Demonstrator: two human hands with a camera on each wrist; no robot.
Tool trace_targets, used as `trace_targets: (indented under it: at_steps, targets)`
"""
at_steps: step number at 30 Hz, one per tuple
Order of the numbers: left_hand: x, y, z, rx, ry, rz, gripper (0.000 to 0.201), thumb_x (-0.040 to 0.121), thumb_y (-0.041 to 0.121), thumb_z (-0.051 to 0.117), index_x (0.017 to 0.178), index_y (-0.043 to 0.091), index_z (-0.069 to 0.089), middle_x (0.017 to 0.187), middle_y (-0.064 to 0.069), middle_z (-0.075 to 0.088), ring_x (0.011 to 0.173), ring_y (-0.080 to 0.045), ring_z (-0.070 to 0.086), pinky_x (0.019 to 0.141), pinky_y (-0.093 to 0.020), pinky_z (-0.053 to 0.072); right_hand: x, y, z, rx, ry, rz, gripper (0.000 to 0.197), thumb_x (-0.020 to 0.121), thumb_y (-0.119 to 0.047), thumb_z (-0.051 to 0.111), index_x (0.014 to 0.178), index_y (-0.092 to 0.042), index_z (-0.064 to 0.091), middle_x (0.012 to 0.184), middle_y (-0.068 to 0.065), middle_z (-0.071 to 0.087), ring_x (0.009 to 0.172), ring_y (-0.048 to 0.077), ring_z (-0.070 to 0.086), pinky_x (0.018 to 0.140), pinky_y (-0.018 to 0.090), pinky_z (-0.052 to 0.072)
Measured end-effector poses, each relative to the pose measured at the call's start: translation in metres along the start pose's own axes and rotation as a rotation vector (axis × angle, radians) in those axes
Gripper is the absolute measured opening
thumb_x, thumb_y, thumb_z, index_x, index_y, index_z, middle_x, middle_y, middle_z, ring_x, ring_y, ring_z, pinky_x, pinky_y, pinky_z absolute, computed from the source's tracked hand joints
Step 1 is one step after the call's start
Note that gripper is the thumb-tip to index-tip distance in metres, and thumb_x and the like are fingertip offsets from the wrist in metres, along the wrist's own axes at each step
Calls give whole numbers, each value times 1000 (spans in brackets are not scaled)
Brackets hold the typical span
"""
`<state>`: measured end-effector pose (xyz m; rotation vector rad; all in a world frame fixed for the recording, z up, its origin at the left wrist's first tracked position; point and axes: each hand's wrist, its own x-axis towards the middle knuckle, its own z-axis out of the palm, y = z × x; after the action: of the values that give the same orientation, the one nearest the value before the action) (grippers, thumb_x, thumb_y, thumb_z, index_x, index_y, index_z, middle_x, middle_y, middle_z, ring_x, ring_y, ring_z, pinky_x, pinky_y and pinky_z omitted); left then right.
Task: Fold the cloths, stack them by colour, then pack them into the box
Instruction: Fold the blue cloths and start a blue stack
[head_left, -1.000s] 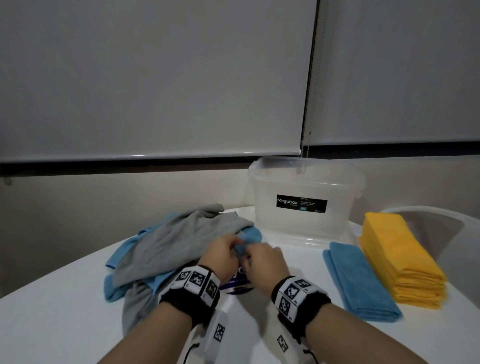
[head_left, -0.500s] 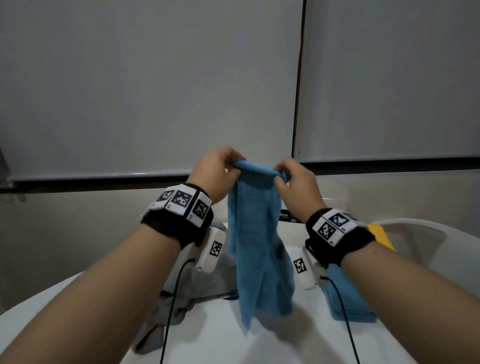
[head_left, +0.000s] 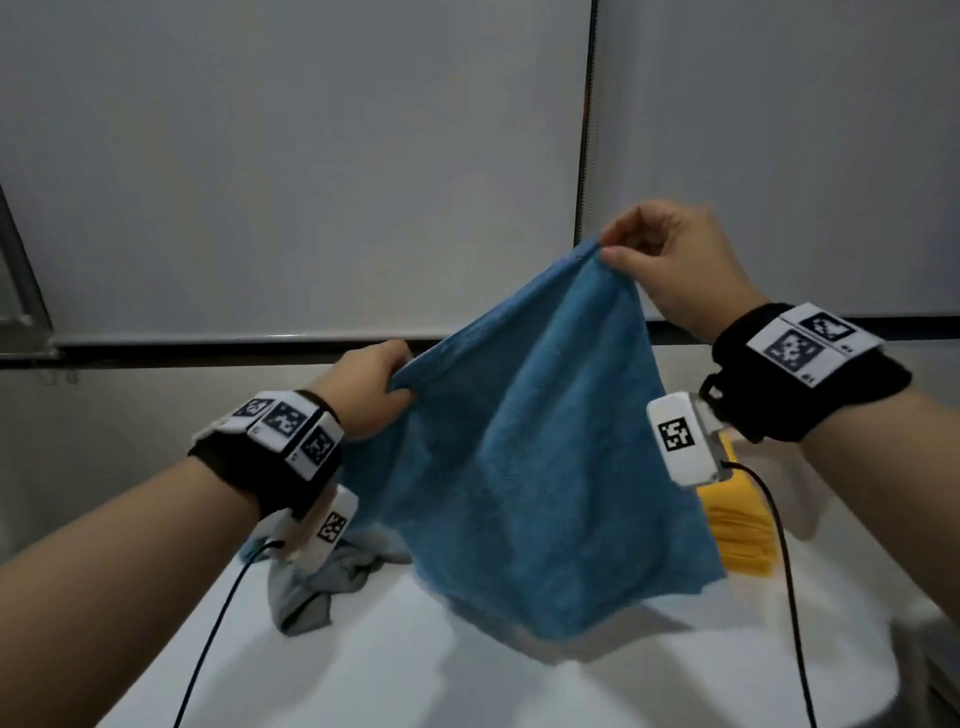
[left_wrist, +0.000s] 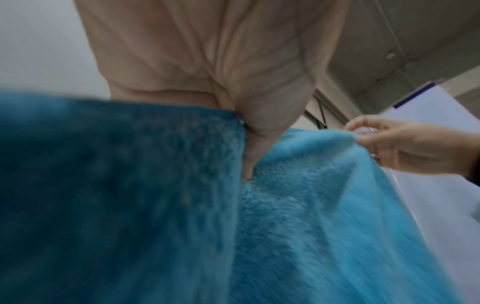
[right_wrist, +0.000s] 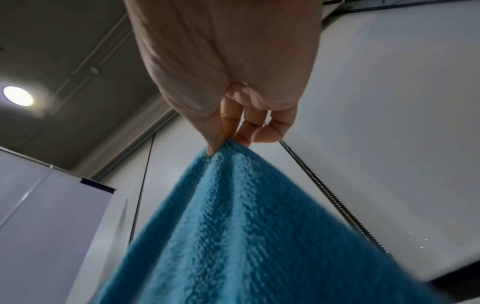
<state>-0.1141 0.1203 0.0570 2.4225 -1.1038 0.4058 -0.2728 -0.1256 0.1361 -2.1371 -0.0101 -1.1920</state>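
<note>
**Blue cloth spread between two raised hands**

Since half a second ago the hands have drawn apart: the blue cloth (head_left: 535, 467), then hanging as a narrow bunched strip between hands held close together, is now opened into a broad sheet, and the right hand has risen above the left.

Left hand (head_left: 363, 395): fingers curled round one top corner of the cloth, thumb on the near face; in the left wrist view the cloth (left_wrist: 155, 205) fills the lower frame directly under this hand (left_wrist: 207, 61).

Right hand (head_left: 670, 265): higher than the left hand and well apart from it, pinching the other top corner between thumb and forefinger; the right wrist view shows the fingertips (right_wrist: 215, 142) closed on the cloth's peak (right_wrist: 233, 226), the remaining fingers curled beside them.

The cloth's top edge slopes down from the right hand to the left hand. Its lower edge hangs just above the desk (head_left: 363, 665); whether it touches cannot be told.

Below the left wrist, a grey cloth (head_left: 311, 592) lies crumpled on the desk. Below the right wrist, a yellow stack (head_left: 737, 525) of folded cloths is partly hidden by the blue cloth.
</note>
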Motion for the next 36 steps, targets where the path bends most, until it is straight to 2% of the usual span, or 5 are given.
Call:
trace_targets:
  at_steps: [4,12,20,28,36]
  targets:
    - [-16,-27,-14,-6,-12,-49,11,84,22,67,80,21,56,80,0,59,81,-23,57,68,-28,38,-16,18,-12,-73,-48,130,32,87,-1,62,114,-18,63,80,-8,57,82,12,59,80,27,56]
    - [-27,-48,-55,-82,102,-104,7,88,17,66,85,12,63,77,-8,60,77,-25,55,70,-30,41,-23,29,-25,-15,7,376,24,90,-3,55,74,-20,59,82,5,56,80,26,60,71,50,57]
    - [-22,-65,-68,-390,181,-339,11,91,10,62,81,7,58,68,-9,58,42,-3,56,39,-15,46,-21,50,-19,-131,-26,562,24,93,-3,51,76,-19,45,84,11,54,60,21,62,43,27,47]
    - [-10,-68,-73,-554,463,-256,15,90,11,59,78,18,55,69,-5,52,59,-16,47,62,-28,42,-19,50,-8,-51,69,391,20,82,-5,52,69,-19,49,71,5,53,72,22,51,66,32,42]
    - [-98,-74,-63,-780,-91,-209,29,77,21,75,85,2,56,88,-25,62,76,-19,68,72,-24,57,-98,56,-45,368,-369,522,33,69,-32,75,71,-12,50,65,6,52,64,19,59,59,18,51]
